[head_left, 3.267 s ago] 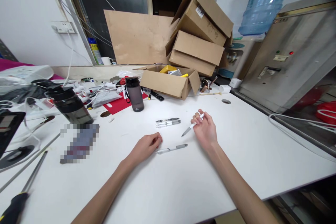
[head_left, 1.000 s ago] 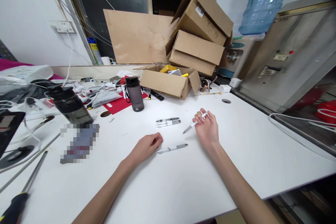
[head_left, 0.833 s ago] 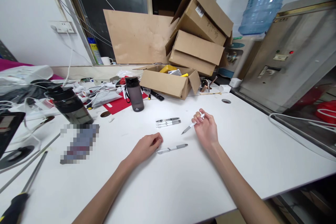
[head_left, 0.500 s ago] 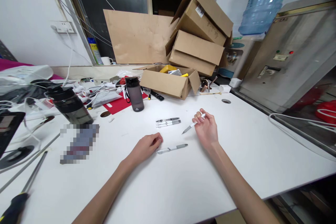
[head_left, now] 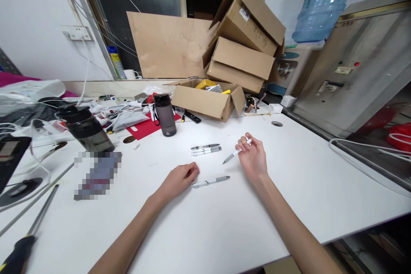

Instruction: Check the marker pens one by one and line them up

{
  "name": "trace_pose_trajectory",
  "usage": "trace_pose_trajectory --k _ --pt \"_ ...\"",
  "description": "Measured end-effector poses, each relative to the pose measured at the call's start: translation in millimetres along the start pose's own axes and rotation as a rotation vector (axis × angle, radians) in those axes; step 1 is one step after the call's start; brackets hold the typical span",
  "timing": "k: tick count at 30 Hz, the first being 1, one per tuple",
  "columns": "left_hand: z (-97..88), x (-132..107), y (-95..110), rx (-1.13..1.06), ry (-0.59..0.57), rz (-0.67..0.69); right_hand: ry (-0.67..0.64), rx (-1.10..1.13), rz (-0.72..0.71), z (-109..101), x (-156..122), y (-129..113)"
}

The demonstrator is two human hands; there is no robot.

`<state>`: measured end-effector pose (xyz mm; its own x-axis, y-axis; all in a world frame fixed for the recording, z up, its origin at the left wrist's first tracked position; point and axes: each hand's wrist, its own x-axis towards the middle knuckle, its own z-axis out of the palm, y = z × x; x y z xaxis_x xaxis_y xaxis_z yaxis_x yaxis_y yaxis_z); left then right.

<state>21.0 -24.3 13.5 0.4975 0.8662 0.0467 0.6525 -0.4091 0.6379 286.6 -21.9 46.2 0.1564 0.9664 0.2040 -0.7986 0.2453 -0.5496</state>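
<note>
My right hand (head_left: 253,158) is raised a little over the white table, palm turned up. Its fingers are closed around a white pen (head_left: 231,156) with a grey grip, whose point slants down to the left. My left hand (head_left: 183,177) rests on the table with fingers curled in and the thumb against them; nothing shows in it. Just beside its thumb lies a clear pen (head_left: 212,182) with a grey end. Farther back, several pens (head_left: 206,150) lie side by side, one of them darker.
A dark water bottle (head_left: 165,115) stands behind the pens, before an open cardboard box (head_left: 202,100). To the left are another bottle (head_left: 86,130), a blurred-out flat object (head_left: 99,175) and a screwdriver (head_left: 24,244). Cables and clutter cover the back left. A metal cabinet (head_left: 356,72) borders the right side.
</note>
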Motion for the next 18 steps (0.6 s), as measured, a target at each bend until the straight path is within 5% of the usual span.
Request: trace_pose_trajectory --k 12,18 --pt "-0.7 -0.7 2.4 -0.012 0.011 0.001 -0.006 -0.062 -0.038 1.5 -1.6 0.2" --pt "1.4 0.9 0.3 -0.093 0.042 0.018 -0.023 -0.464 -0.194 -4.3 -1.4 14.3"
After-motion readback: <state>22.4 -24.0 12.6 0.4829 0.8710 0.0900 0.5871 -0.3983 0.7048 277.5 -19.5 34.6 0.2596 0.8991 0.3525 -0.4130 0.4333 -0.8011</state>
